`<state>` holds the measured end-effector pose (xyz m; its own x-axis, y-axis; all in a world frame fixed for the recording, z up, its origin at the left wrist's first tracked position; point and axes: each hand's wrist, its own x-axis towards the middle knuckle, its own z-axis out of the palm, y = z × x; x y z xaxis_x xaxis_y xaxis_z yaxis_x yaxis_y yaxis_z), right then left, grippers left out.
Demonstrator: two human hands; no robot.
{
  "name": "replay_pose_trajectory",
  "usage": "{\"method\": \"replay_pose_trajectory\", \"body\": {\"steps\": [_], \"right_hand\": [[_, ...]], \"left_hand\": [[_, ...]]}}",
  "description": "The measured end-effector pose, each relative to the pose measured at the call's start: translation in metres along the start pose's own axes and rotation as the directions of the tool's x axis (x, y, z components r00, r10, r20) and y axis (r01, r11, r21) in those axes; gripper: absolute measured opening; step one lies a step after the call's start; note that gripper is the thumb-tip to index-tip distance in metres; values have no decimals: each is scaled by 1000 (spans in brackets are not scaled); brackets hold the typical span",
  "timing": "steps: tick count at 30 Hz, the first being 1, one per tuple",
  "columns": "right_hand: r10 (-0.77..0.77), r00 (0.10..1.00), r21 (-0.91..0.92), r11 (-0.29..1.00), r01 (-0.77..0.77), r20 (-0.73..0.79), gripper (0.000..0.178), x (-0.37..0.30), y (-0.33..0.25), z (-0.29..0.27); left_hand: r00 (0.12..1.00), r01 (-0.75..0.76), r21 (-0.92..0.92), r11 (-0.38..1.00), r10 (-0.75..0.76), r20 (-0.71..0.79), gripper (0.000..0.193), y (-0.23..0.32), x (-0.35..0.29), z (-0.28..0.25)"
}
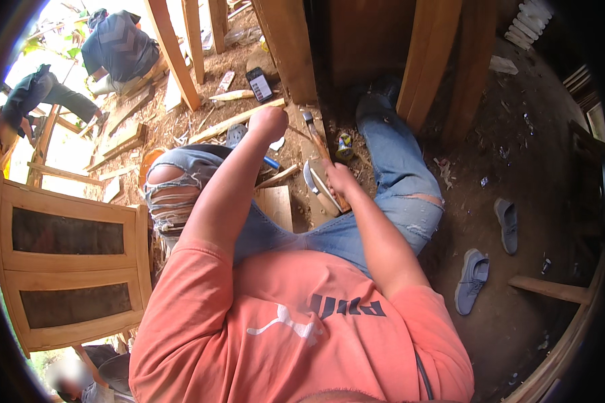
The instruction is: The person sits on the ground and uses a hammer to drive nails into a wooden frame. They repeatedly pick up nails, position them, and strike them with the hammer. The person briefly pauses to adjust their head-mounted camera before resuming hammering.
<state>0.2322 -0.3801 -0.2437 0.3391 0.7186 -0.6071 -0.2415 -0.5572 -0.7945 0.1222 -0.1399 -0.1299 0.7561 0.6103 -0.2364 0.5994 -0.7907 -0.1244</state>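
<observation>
I sit with my legs spread in torn jeans. My left hand (269, 125) is closed in a fist in front of me. A thin dark rod (298, 131) runs from it toward the hammer, its kind too small to tell. My right hand (341, 180), nearer and lower, grips the wooden handle of a hammer (318, 142), whose metal head points away from me. Beside that hand lies a curved metal blade (310, 177). Between my legs is a piece of light wood (275, 205). A blue cylinder (271, 162) lies under my left forearm.
A phone (258, 85) and wood offcuts lie on the ground ahead. A small yellow-green can (344, 146) stands by my right leg. Wooden posts (420, 60) rise in front. A framed wooden panel (74, 212) stands left, grey shoes (471, 282) lie right. Two people bend at the far left.
</observation>
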Motion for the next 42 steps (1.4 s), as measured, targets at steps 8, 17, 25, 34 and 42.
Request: {"method": "replay_pose_trajectory", "body": {"steps": [8, 17, 25, 34, 42], "right_hand": [[0, 996, -90, 996, 8, 90, 51, 5, 1, 4], [98, 954, 325, 926, -192, 283, 61, 1, 6, -13], [73, 982, 469, 871, -148, 174, 66, 0, 18, -48], [-141, 986, 370, 914, 165, -91, 33, 13, 17, -49], [-178, 983, 17, 984, 178, 33, 25, 3, 0, -11]], "left_hand": [[999, -27, 71, 997, 26, 20, 21, -110, 3, -103], [980, 170, -313, 934, -193, -44, 19, -210, -73, -112], [988, 145, -434, 889, -157, 9, 32, -225, -69, -92], [972, 233, -460, 857, -213, 98, 32, -202, -64, -115], [970, 241, -429, 870, -217, 105, 32, -197, -70, -121]]}}
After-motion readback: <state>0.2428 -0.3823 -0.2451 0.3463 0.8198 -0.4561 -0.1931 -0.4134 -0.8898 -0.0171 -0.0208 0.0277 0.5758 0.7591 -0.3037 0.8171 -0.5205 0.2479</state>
